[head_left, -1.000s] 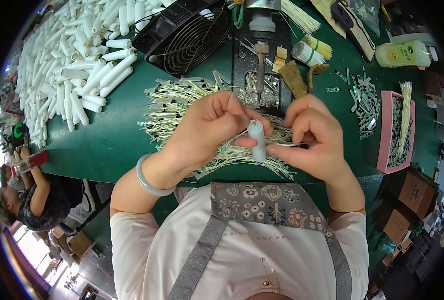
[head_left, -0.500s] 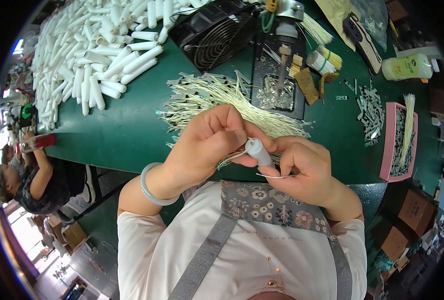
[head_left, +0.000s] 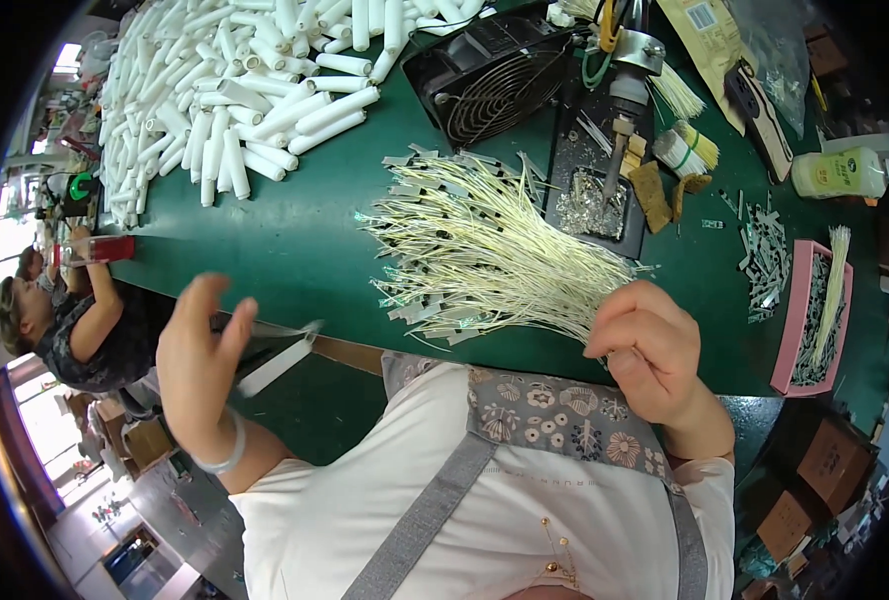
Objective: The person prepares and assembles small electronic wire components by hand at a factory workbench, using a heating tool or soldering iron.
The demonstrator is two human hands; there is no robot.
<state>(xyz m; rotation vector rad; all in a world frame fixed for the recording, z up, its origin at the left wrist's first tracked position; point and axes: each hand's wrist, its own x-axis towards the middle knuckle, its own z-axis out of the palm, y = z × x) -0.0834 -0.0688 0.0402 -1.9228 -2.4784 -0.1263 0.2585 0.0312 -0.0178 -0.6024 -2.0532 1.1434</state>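
Observation:
My left hand [head_left: 200,355] is out to the left beyond the table's front edge, its thumb and fingers apart and nothing between them. Just right of it, apart from the fingers, a white tube [head_left: 277,366] tilts in mid-air below the table edge, with a small greyish bit at its upper end. My right hand [head_left: 650,350] has its fingers curled together at the near right end of a large bundle of pale yellow wires [head_left: 495,250]. What its fingertips pinch is hidden. Small dark and clear strips tip the bundle's left ends.
A heap of white tubes [head_left: 265,95] covers the far left. Behind the wires stand a black fan [head_left: 495,85] and a soldering iron [head_left: 620,140] over a tray of solder bits [head_left: 590,205]. A pink box [head_left: 795,320] of small strips sits right. Another person [head_left: 75,320] works at left.
My left hand has let go of the white tube and swung left, the tube now apart from it. My right hand has moved right to the wire ends. The view has shifted slightly.

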